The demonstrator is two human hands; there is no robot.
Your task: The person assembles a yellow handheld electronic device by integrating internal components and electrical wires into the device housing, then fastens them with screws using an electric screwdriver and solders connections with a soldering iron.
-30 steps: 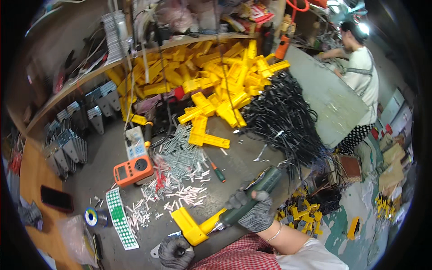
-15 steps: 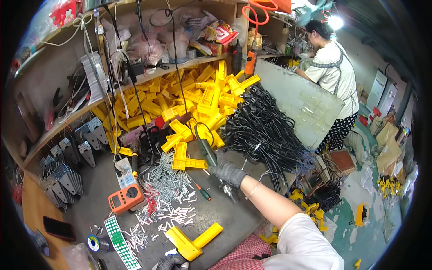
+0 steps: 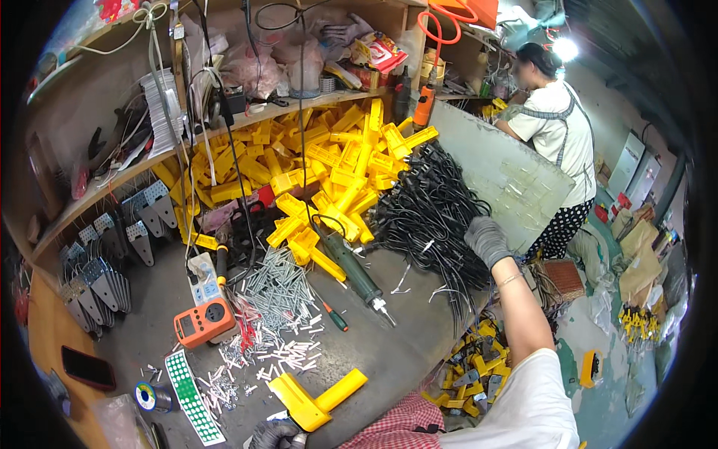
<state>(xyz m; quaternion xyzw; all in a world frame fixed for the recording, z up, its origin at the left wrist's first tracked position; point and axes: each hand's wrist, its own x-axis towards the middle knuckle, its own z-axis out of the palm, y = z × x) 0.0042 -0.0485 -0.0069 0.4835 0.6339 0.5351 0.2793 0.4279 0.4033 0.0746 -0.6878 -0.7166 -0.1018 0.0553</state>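
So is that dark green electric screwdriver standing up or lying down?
Lying down: the dark green electric screwdriver rests flat on the grey workbench, tip toward the near edge, neither hand on it.

Bench (image 3: 419,337) fills frame centre. Heap of plastic housings (image 3: 329,172) upper centre, under the shelf (image 3: 224,127). Bundle of cords (image 3: 434,217) to its right; right hand (image 3: 488,239) at that bundle's right edge. Electric screwdriver (image 3: 351,269) lies centre, screws (image 3: 280,292) left of it, meter (image 3: 203,322) further left. One housing (image 3: 314,396) at bottom centre, left hand (image 3: 275,434) touching it. A person (image 3: 557,142) stands upper right.
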